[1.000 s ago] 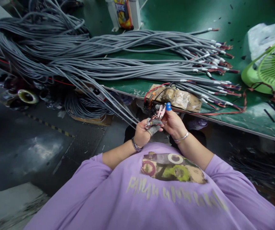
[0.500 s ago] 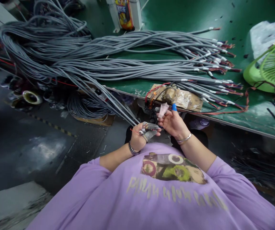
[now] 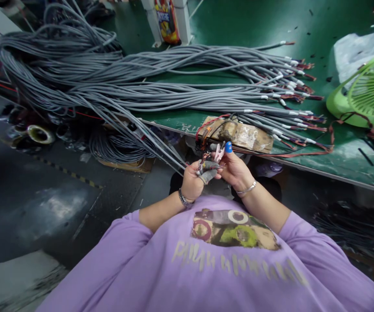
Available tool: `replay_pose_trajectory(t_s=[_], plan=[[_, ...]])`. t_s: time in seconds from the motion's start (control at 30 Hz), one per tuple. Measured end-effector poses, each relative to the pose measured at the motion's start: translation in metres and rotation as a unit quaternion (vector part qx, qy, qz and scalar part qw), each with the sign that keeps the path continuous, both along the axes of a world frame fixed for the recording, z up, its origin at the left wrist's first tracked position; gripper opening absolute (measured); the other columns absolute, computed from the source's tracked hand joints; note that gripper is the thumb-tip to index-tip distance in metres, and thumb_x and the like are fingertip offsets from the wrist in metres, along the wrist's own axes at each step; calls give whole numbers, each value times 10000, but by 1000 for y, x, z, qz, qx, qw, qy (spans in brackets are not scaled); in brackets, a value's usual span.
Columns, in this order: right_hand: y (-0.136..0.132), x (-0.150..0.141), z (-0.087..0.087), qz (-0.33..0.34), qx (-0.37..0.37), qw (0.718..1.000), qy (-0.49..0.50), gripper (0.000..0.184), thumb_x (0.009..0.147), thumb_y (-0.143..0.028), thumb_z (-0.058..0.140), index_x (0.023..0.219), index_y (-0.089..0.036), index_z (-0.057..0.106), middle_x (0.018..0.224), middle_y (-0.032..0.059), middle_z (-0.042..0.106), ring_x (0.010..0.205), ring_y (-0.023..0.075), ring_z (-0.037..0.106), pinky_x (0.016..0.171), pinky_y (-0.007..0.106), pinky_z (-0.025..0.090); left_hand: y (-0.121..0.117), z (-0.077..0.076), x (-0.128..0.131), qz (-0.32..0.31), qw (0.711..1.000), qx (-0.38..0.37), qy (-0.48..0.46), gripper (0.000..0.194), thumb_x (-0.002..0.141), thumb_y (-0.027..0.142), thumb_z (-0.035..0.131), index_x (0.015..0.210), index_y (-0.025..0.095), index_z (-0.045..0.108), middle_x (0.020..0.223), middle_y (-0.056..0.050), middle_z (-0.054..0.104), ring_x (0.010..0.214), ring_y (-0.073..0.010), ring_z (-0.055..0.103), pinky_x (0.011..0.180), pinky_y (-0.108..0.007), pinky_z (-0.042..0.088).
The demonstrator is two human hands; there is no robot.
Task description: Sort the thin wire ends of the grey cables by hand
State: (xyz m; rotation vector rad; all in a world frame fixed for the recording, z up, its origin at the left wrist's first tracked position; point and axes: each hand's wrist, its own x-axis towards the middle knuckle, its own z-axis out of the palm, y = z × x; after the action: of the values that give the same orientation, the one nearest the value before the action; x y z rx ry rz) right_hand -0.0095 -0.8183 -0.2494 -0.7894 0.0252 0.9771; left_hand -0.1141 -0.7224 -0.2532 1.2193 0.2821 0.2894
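Observation:
My left hand [image 3: 193,181], with grey coverings on its thumb and a finger, is closed around the ends of several grey cables [image 3: 171,157] that slope down from the bench. Thin coloured wires [image 3: 218,166] stick out past its fingertips. Just to the right, my right hand [image 3: 235,170] wears a blue cap on its thumb and pinches a pale pink clip [image 3: 219,152], which looks like a small clothes peg. The fingertips of both hands are close together at the wires; whether they touch is too small to tell.
A big bundle of grey cables [image 3: 109,65] lies along the green bench [image 3: 239,21], stripped ends to the right. At the bench edge sits a taped cardboard block [image 3: 239,132]. A green fan [image 3: 369,91] and a plastic bag [image 3: 349,52] are at right. Coiled cable [image 3: 118,151] lies below.
My right hand has moved left and down with the pink clip, closing in on the wires at my left hand. The left hand has shifted slightly right. The view has shifted a little.

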Motion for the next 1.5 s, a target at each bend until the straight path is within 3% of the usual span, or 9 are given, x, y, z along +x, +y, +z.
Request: replay_pose_trajectory(t_s=[0.17,0.37,0.63,0.8,1.0,1.1,1.2,1.33,1.5], plan=[[3,-1,-3,-17,10,1000,12,507,730,-668,726,811,-176,634,665,4,659,412,81,436,342,229,337,-1,-3,0,-6,1000,11,4,315,698,404,823,889,163,753,791,-73,765,589,-157,683,431,-211,372],[-2,-3,-2,-35,14,998,48,536,736,-737,660,792,-205,631,722,12,689,529,123,542,424,241,414,1,-2,-8,-1,1000,2,3,330,698,417,825,881,152,750,767,-73,761,522,-133,646,418,-210,355],[-17,1,-8,-43,-16,999,25,458,793,-688,641,787,-230,621,723,-15,649,613,117,551,544,235,432,8,-6,-30,-16,1000,-8,19,309,727,399,811,905,157,740,844,-86,771,649,-186,725,454,-206,410],[-28,0,-9,-31,-29,999,16,420,740,-624,732,802,-219,637,732,-14,651,614,101,556,555,217,446,13,-13,-25,-67,996,-13,49,378,723,421,810,970,147,726,883,-104,770,727,-199,735,482,-197,419],[-44,-4,-15,-63,-126,980,-141,397,649,-525,834,805,-197,674,776,9,691,615,96,561,564,223,448,16,-21,-9,-135,989,-23,50,423,764,472,758,1046,157,738,1046,-113,752,993,-228,696,826,-302,524],[-48,-10,-13,-46,-161,951,-260,325,694,-479,819,816,-198,710,751,7,694,595,95,539,562,231,437,15,-22,-6,-133,990,0,48,444,760,484,757,1044,144,742,1041,-97,742,992,-224,669,902,-328,497],[-46,-20,-7,-3,-144,929,-340,281,716,-454,810,830,-211,727,745,10,696,662,139,593,633,277,495,14,-24,-6,-143,988,8,53,446,774,461,749,1079,137,723,1018,-86,732,972,-223,654,932,-348,485],[-38,-33,-1,5,-110,926,-361,305,701,-442,827,887,-230,712,819,17,713,769,177,650,753,326,542,16,-28,-9,-169,979,82,75,457,712,391,808,1083,142,711,1013,-78,726,988,-241,641,967,-371,470],[-37,-32,-2,-31,-137,931,-336,326,688,-474,828,814,-215,676,743,9,688,663,152,609,656,295,521,19,-19,-13,-192,971,132,54,414,766,447,760,1051,154,697,1001,-72,722,961,-218,639,928,-346,493]])
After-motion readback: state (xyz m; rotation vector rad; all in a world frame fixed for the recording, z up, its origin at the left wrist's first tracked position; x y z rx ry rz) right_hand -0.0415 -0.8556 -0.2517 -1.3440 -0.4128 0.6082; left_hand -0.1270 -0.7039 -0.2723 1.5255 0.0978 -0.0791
